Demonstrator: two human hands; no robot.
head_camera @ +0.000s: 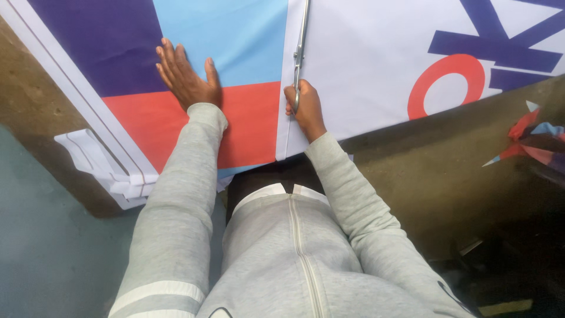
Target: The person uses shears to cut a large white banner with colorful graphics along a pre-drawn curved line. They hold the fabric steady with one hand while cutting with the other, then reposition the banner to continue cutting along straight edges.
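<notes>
Here the left hand (187, 75) lies flat, fingers spread, on the printed sheet (247, 47). The right hand (305, 109) is clamped around the scissors (301, 53), whose blades rest on the sheet.

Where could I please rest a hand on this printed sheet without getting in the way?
Free: the white area of the large printed banner sheet between the long metal scissors and the red ring shape, and the purple panel beyond the left hand. Crowded: the seam where the right hand grips the scissors.
</notes>
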